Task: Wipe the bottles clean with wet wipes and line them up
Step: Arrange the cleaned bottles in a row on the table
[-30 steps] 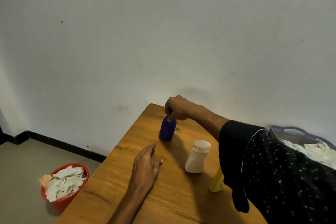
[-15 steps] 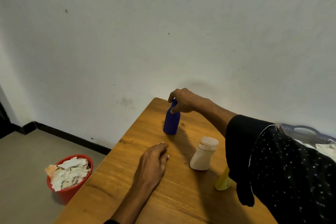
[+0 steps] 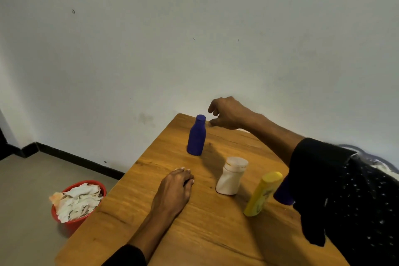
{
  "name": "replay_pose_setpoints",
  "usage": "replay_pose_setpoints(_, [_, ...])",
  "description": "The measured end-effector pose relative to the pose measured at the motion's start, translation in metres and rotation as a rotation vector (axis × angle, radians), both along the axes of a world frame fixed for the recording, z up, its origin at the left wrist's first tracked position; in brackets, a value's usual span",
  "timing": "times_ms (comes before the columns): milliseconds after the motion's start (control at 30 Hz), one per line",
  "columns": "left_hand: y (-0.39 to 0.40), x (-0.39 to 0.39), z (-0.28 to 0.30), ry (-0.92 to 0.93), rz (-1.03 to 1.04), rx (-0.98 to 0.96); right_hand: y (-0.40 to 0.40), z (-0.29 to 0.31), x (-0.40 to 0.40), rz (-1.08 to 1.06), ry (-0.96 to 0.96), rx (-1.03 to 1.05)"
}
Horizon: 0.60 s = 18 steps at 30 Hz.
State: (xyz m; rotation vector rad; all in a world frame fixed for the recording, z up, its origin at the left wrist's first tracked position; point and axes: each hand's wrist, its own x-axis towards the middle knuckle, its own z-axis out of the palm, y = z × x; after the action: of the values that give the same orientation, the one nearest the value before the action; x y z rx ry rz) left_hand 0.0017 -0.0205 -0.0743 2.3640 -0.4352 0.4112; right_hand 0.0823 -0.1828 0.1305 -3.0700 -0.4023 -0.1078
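Observation:
A blue bottle (image 3: pixel 196 136) stands upright near the far left corner of the wooden table (image 3: pixel 207 233). My right hand (image 3: pixel 226 113) hovers just right of its cap, fingers apart, not touching it. A white bottle (image 3: pixel 232 176) stands nearer to me, and a yellow bottle (image 3: pixel 262 194) stands right of that. Behind the yellow one a second dark blue bottle (image 3: pixel 284 192) is partly hidden by my right sleeve. My left hand (image 3: pixel 174 188) rests flat on the table, empty.
A red bowl (image 3: pixel 74 220) full of used white wipes sits on the floor left of the table. At the far right a dark basket (image 3: pixel 367 157) with white wipes peeks out behind my sleeve. The wall runs right behind the table.
My right hand has let go of the blue bottle's cap and lifted away to the right. The bottle now stands alone. My left hand stays flat on the table.

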Motion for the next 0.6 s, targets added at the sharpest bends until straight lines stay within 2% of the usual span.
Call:
replay_pose_setpoints(67, [0.000,0.000,0.000,-0.001,0.002,0.007,-0.007,0.002,-0.019,0.013,-0.034,0.031])
replay_pose_setpoints(133, [-0.001,-0.001,0.001,-0.007,0.003,0.014,-0.015,0.001,-0.040,0.040,0.018,0.052])
replay_pose_setpoints(267, [-0.002,-0.003,0.004,-0.010,0.010,0.020,-0.024,-0.007,-0.070,0.070,0.377,-0.157])
replay_pose_setpoints(333, [-0.002,-0.004,0.006,-0.008,0.014,0.019,-0.028,-0.017,-0.075,0.059,0.466,-0.217])
replay_pose_setpoints(467, [-0.002,-0.006,0.008,-0.021,0.018,0.025,-0.033,-0.034,-0.069,0.088,0.391,-0.262])
replay_pose_setpoints(600, [-0.002,-0.007,0.008,-0.031,0.016,0.032,-0.037,-0.036,-0.053,0.085,0.265,-0.188])
